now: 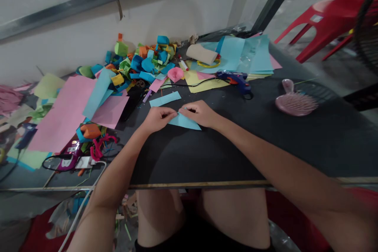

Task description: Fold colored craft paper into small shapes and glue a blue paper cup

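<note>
A light blue piece of paper (pixel 186 122), with a pointed corner toward the lower right, lies on the dark table under my fingers. My left hand (pixel 159 119) pinches its upper left edge between thumb and fingers. My right hand (pixel 201 113) is closed on the same upper edge, close beside the left fingertips. The fingers hide part of the paper's top edge. Just beyond my left hand rests a light blue paper strip (pixel 165 99), touched by neither hand.
Folded paper pieces (pixel 141 63) are heaped along the wall. A blue glue gun (pixel 236 80) lies behind my right hand, a pink hairbrush (pixel 296 102) to the right. Pink paper sheets (pixel 66 112) and a purple device (pixel 71 155) occupy the left. The table's front edge (pixel 201 184) runs above my lap.
</note>
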Motion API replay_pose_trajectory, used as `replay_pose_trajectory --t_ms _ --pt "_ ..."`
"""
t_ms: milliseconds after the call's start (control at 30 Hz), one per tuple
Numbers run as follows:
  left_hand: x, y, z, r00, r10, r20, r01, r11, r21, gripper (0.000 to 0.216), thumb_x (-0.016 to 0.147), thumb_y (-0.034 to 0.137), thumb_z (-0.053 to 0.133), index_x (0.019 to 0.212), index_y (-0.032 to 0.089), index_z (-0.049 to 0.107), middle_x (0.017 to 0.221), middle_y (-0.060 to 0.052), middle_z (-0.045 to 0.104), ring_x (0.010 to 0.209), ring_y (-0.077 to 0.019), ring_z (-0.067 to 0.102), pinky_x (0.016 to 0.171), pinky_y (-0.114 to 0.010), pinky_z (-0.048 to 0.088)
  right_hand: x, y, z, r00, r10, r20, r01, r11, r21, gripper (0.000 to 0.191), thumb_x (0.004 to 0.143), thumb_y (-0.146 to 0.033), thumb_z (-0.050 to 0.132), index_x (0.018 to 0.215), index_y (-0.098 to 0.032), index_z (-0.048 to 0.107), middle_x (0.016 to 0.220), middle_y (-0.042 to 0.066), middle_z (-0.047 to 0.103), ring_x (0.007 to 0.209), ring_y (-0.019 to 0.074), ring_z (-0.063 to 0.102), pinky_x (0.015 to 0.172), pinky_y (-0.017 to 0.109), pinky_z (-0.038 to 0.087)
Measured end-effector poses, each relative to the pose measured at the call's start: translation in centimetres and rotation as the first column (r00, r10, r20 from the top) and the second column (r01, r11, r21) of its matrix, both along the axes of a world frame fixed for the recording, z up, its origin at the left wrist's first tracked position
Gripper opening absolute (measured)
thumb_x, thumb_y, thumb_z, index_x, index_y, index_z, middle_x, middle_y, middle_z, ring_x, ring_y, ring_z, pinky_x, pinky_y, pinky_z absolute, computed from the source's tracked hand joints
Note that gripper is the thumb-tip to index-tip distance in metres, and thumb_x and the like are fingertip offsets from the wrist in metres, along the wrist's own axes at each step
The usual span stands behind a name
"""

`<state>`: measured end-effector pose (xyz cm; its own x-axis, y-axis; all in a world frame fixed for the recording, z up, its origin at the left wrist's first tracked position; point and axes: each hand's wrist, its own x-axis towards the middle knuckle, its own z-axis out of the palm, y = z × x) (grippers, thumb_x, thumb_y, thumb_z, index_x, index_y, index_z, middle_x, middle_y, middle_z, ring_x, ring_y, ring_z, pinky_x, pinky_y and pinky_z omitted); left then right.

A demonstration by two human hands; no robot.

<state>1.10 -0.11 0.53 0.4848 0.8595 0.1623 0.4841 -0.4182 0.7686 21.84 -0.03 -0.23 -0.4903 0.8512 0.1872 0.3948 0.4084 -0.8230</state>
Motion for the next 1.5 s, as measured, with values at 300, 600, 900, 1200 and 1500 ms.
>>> replay_pose_trajectory --t_ms 300,600,900,1200,1500 --pt "0.2 -0.8 0.5 0.997 -0.049 -0.059 0.050 0.999 0.005 0.026 0.095 0.034 0.051 0.089 0.016 0.068 0.060 0.003 0.064 0.047 -0.0070 0.061 0.053 -0.017 0.043 0.5 0.1 0.4 0.999 -0.018 0.037 0.018 1.000 -0.001 0.057 0.089 -0.065 0.042 0.055 -0.020 0.042 0.054 -0.004 0.030 0.052 0.0087 0.030 0.052 0.028 0.022" --pt "0.3 -0.5 0.4 0.993 0.077 -0.091 -0.070 0.995 0.076 0.024 0.092 0.031 0.054 0.081 0.016 0.069 0.061 0.002 0.065 0.052 -0.0078 0.056 0.056 -0.019 0.040 0.7 0.1 0.9 0.990 -0.108 0.087 0.104 0.993 0.051 0.066 0.085 -0.075 0.041 0.050 -0.020 0.029 0.051 -0.003 0.024 0.051 0.0084 0.025 0.052 0.029 0.020" --pt "1.5 -0.5 -0.5 0.979 0.201 -0.040 -0.195 0.972 0.131 0.032 0.089 0.036 0.057 0.071 0.016 0.072 0.053 0.004 0.053 0.052 -0.0082 0.045 0.054 -0.022 0.032 0.8 0.4 0.6 0.986 -0.006 0.167 0.006 1.000 0.001 0.061 0.088 -0.067 0.044 0.052 -0.020 0.031 0.053 -0.004 0.024 0.052 0.0085 0.026 0.053 0.029 0.021" --pt "0.5 0.8 -1.4 0.941 0.318 0.117 -0.318 0.948 -0.014 0.028 0.084 0.040 0.062 0.080 0.016 0.075 0.060 0.002 0.063 0.053 -0.0088 0.047 0.053 -0.022 0.036 2.1 0.3 1.4 0.993 0.039 0.110 -0.009 0.965 -0.261 0.026 0.083 -0.040 0.063 0.071 -0.019 0.073 0.069 0.006 0.074 0.059 0.0141 0.066 0.062 0.028 0.049" --pt "1.0 0.2 -1.0 0.933 0.326 0.156 -0.311 0.944 -0.113 0.033 0.086 0.048 0.062 0.083 0.017 0.074 0.053 0.004 0.056 0.041 -0.0067 0.046 0.043 -0.020 0.033 2.6 0.9 0.9 0.999 0.035 -0.006 -0.034 0.931 -0.364 0.026 0.075 -0.045 0.072 0.070 -0.019 0.075 0.069 0.008 0.075 0.059 0.0162 0.069 0.052 0.026 0.050"
